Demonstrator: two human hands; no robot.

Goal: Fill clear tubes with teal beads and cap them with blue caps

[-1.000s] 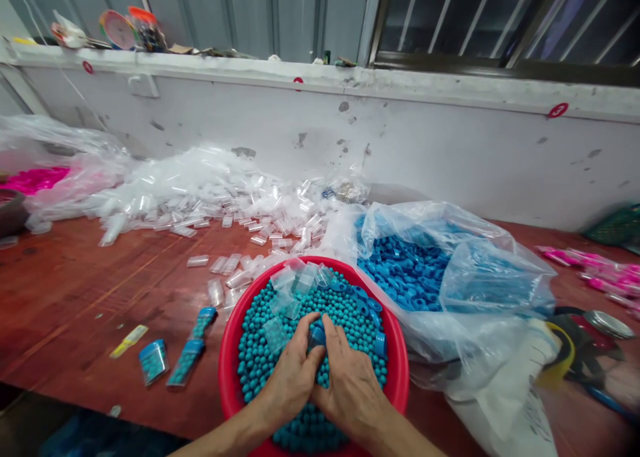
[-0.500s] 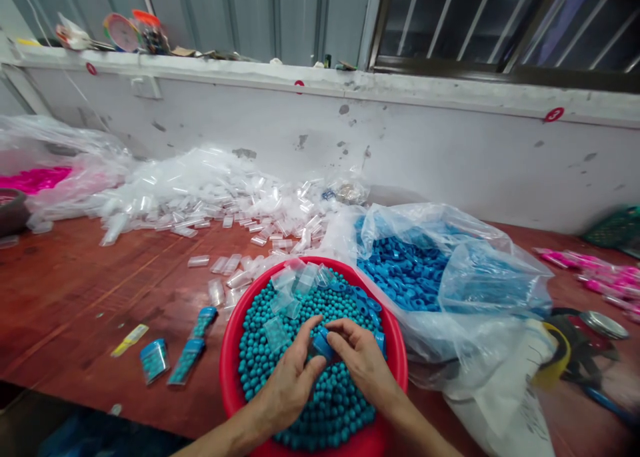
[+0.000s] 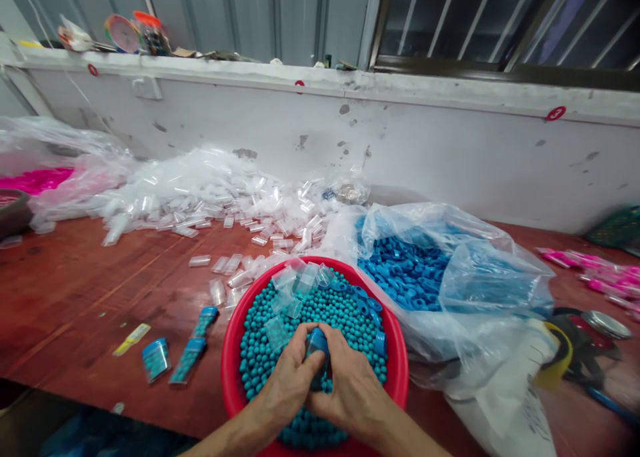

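Observation:
Both my hands meet over a red basin filled with teal beads. Between them is a small clear container with a blue cap, its lower part mostly covered by fingers. My left hand closes on it from the left, thumb across its front. From the right my right hand wraps round the same container, fingertips at the cap. Clear empty containers and loose blue caps lie on the beads at the basin's far side.
Left of the basin lie several filled, capped containers and a yellow strip. Clear containers are heaped along the wall. A plastic bag of blue caps is behind right, with a yellow tape roll beyond.
My right hand has shifted from pinching the blue cap at the top to wrapping the container's right side. The container now stands more upright between both hands.

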